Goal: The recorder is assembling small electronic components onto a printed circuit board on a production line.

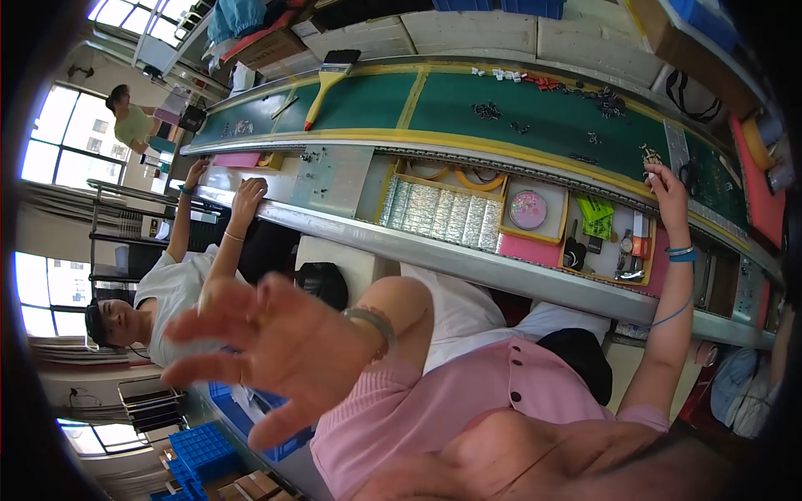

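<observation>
My left hand (284, 342) is raised close to the camera, with a pale bangle at its wrist. Its fingers are spread, slightly blurred, and hold nothing. Across the table, my right hand (666, 185) reaches to the near edge of the green work surface (376, 104). Its fingers are drawn together beside a small pile of brass-coloured parts (652, 156); whatever sits between the fingertips is too small to make out. A blue band (681, 253) circles the right wrist, and a thin blue cord runs down the forearm.
Small dark parts (486, 110) and red pieces (545, 82) lie on the green surface, as does a wide brush (330, 88). Below are open drawers with a pink round container (528, 210) and a watch (626, 242). A co-worker (180, 292) sits at left, hands at the table edge.
</observation>
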Demonstrator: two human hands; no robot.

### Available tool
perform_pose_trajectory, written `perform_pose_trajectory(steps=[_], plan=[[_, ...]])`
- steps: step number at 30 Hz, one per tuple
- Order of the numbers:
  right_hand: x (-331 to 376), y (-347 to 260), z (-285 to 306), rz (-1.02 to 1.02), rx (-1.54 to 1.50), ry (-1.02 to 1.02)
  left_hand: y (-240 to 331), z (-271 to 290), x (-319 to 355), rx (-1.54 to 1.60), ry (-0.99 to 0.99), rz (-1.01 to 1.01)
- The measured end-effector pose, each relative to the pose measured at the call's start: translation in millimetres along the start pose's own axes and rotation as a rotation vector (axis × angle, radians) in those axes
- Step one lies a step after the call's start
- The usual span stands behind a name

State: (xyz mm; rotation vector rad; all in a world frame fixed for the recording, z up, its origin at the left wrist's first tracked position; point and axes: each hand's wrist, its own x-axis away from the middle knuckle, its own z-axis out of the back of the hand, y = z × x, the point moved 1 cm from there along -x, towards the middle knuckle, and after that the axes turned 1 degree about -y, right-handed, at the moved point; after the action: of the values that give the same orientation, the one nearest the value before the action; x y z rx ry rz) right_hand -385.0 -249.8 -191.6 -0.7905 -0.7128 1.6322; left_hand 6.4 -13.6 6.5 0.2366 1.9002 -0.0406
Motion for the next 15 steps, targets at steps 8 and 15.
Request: perform_pose_trajectory(steps=[8,15], plan=[[1,-5,-10,0.025,-0.103,0.039,-51,319,62,-1.978,-0.42,1.03],[3,-7,-15,0.159,0.031,0.214,-20,402,80,-2.084,-0.593,1.394]])
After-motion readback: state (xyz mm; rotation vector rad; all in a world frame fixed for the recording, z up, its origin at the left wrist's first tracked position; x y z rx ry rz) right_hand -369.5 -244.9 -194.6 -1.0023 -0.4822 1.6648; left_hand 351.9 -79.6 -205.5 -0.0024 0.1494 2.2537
